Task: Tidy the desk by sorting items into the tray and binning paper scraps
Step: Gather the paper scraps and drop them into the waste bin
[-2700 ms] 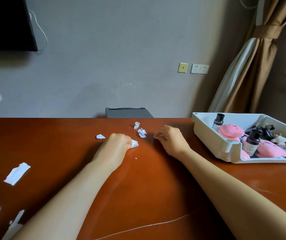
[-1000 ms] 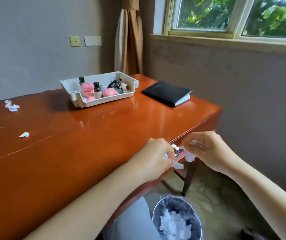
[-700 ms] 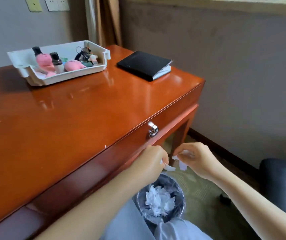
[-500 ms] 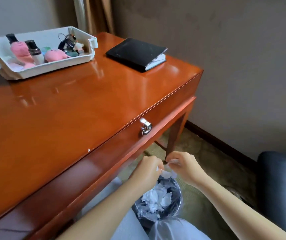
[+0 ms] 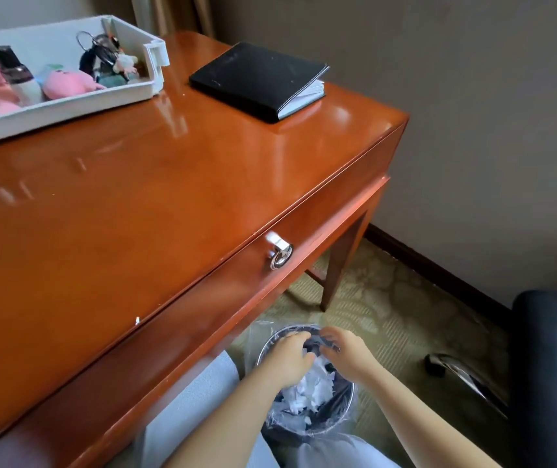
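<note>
Grip loose: left hand (image 5: 289,357), right hand (image 5: 346,353) | bin (image 5: 287,330) holds crumpled white scraps (image 5: 310,386)

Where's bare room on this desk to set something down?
Desk top is bare between the tray, the notebook and the front edge, save one tiny scrap. Crowded: the tray, and the bin under the left hand and right hand.

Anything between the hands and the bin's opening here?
Nothing visible. The left hand and right hand are directly over the open bin, above the paper scraps already inside.
</note>
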`<state>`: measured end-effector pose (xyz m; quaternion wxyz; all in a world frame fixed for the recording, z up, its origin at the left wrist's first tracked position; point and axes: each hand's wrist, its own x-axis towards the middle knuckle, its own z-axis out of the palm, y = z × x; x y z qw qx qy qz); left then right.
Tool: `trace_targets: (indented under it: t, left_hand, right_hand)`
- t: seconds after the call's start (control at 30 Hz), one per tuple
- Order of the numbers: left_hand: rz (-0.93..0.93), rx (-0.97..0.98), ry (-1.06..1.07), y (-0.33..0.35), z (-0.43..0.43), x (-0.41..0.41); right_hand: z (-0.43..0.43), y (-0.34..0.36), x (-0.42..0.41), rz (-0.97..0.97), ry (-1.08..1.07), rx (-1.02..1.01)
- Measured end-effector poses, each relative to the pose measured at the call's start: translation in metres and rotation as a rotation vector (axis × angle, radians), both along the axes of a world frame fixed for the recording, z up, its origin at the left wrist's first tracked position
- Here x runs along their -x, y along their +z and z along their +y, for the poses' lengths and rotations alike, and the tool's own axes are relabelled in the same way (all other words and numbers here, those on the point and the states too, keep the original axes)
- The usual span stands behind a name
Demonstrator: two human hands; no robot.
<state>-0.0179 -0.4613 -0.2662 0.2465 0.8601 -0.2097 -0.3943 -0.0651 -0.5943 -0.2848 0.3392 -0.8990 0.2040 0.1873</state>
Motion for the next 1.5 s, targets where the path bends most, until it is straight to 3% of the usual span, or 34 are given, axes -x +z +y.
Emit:
trace_targets:
  t: [0.27, 0.47, 0.67, 0.9, 1.13, 1.37, 1.5]
  left_hand:
    - [-0.044, -0.046, -0.157, 0.065, 0.026, 0.006]
    - [-0.282, 0.007, -0.262, 0.162, 0.075, 0.015]
    - [-0.525, 0.084, -0.208, 0.249, 0.144, 0.043]
    - [-0.733, -0.023, -0.030, 0.294, 0.249, 0.057]
    - [-0.774, -0.199, 0.290, 0.292, 0.362, 0.063]
    - [-0.797, -0.355, 0.637, 0.268, 0.469, 0.059]
    - [-0.808, -0.470, 0.820, 0.254, 0.517, 0.060]
  right_hand:
    - [-0.003, 0.061, 0.003, -0.059, 0.154, 0.091]
    - [0.019, 0.153, 0.003, -0.213, 0.364, 0.157]
    - [0.074, 0.242, 0.000, -0.360, 0.595, 0.289]
    - [0.176, 0.307, -0.014, -0.542, 0.834, 0.277]
    - [0.295, 0.301, -0.058, -0.573, 1.019, 0.199]
    - [0.397, 0.280, -0.106, -0.619, 1.070, 0.247]
    - [0.438, 0.269, -0.127, -0.607, 0.996, 0.369]
